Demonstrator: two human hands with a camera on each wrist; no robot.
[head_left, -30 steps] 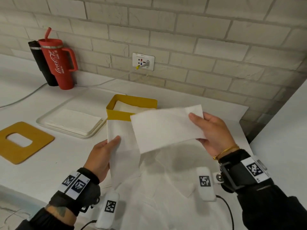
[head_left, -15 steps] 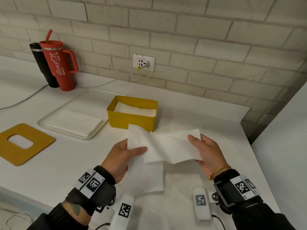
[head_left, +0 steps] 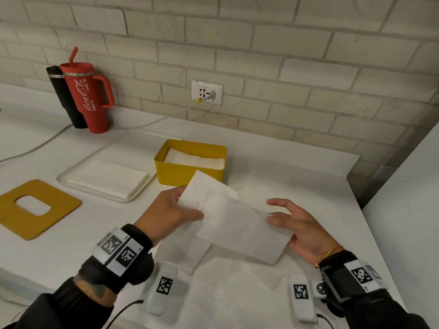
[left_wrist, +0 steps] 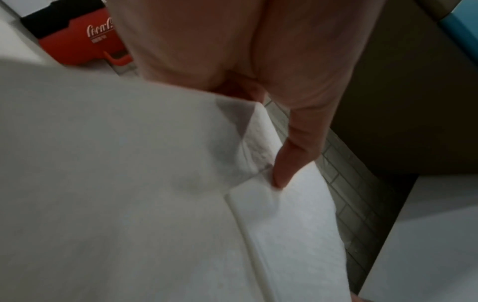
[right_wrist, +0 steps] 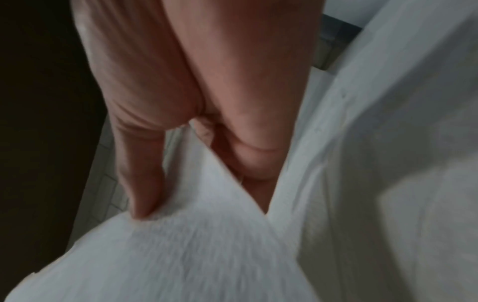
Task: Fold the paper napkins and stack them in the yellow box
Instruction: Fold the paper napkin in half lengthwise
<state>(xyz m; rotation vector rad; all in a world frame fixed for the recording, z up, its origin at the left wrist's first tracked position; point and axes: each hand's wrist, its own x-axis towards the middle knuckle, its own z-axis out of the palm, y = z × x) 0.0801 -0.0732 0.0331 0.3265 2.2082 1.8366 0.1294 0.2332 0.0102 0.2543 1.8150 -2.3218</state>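
That napkin (head_left: 234, 222) looks nearly weightless and quite limp; I'd judge it sags wherever it isn't supported and would tear or crumple under a hard pull. It wants holding at the two short ends, lightly, with the fold kept taut between them.

The left hand (head_left: 166, 213) has it by the end at about ten o'clock: the thumb lies on top and the other fingers sit beneath, so the grip is pinching the paper. The right hand (head_left: 300, 230) is under the end at four o'clock with palm up and fingers spread, more cradling than clamping; from its wrist view a fingertip (right_wrist: 145, 206) presses on the sheet.

The napkin is plain white, softly textured, doubled into a long rectangle, and held above the surface (head_left: 297, 176) just in front of the yellow box (head_left: 187, 173), which already has white napkins (head_left: 194, 159) in it. More sheets lie on a tray (head_left: 78, 173) at nine o'clock.
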